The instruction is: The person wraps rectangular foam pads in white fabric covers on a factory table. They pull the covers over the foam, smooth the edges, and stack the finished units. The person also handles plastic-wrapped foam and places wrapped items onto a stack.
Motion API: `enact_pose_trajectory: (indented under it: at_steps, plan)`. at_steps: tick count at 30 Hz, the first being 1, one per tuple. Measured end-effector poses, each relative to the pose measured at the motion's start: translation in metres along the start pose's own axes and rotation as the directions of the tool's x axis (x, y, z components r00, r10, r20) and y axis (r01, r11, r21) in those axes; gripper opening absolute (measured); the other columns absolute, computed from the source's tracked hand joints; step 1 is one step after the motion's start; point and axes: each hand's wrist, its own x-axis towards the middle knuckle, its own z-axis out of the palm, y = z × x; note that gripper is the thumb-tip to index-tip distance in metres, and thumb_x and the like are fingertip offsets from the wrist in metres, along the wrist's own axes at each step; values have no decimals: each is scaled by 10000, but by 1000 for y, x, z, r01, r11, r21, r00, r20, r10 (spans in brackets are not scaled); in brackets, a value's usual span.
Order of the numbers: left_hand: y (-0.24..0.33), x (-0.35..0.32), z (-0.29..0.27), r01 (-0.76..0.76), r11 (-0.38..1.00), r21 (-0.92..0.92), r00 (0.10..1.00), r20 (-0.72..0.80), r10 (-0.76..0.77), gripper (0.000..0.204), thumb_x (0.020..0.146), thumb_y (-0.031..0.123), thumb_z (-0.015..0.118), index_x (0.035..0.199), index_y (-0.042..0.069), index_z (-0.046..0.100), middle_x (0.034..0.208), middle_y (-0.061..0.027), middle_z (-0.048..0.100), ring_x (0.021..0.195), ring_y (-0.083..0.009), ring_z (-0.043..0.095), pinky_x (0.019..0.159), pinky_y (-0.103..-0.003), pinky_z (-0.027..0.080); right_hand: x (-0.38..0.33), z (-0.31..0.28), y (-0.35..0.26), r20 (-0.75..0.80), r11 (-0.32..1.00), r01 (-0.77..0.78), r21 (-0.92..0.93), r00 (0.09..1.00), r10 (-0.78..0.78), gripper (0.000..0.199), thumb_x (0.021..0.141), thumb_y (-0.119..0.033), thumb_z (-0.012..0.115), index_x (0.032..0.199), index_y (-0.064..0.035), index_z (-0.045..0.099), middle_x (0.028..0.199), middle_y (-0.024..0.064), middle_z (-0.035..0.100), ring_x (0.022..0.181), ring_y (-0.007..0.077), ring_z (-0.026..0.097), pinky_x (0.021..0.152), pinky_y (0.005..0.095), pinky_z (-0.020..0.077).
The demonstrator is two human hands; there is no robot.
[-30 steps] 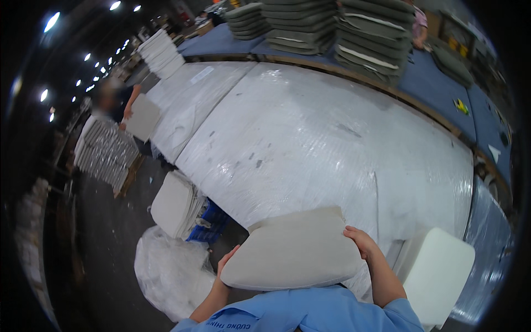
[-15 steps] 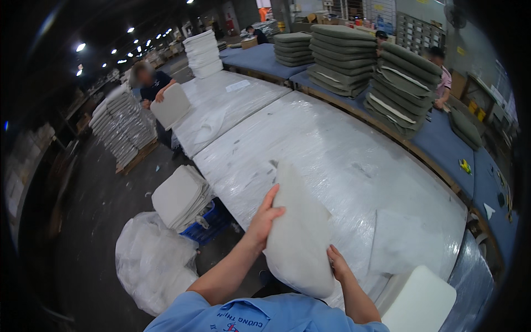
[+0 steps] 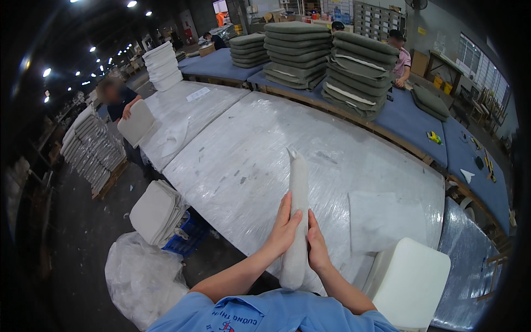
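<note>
A white seat cushion (image 3: 299, 185) stands on edge in front of me, its narrow side turned up toward me. My left hand (image 3: 285, 228) presses its left face and my right hand (image 3: 317, 242) its right face, so the cushion is gripped between the two palms. Its far end tapers to a loose corner above the plastic-wrapped table (image 3: 232, 149). Right of my right hand, a flat white fabric sheet (image 3: 379, 221) lies on the table. Closer to me on that side sits a thick white foam pad (image 3: 412, 279).
Grey-green cushions (image 3: 296, 52) stand in stacks on the blue table (image 3: 409, 122) beyond. At left are a blue crate (image 3: 188, 232) under white cushions (image 3: 155, 213) and a plastic bag (image 3: 144, 276). A co-worker (image 3: 119, 102) holds a cushion at far left; others work behind.
The cushion has turned from showing its broad face to edge-on. My right hand has moved up along its side, nearer my left hand. The view has swung to the right.
</note>
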Motion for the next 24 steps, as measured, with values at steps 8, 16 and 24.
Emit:
enact_pose_trajectory:
  at_steps: [8,16,24]
  plan:
    - [6,69,1,43,999,-15,999,31,-43,768,1034,230,509,1639,26,82,1706,-197,105,1573,-313,129,1257,-388,164,-8,7,-25,11,999,-35,5,999,35,825,1009,-133,580,1631,20,60,1682,194,184,1526,263,250,1220,355,249]
    - [7,167,-9,127,988,82,992,9,-128,698,1019,277,549,1601,27,257,1487,-170,509,1321,-266,518,1099,-376,412,-10,8,-31,41,999,-30,16,999,29,827,1005,-158,557,1634,16,49,1692,190,163,1540,252,216,1230,351,207]
    - [10,212,-7,306,947,99,947,64,-313,408,920,300,619,1136,-43,663,1035,-164,696,930,-269,668,821,-430,522,-12,2,-30,8,999,-29,-37,1000,29,821,998,-185,551,1638,4,73,1692,186,178,1547,262,208,1239,365,186]
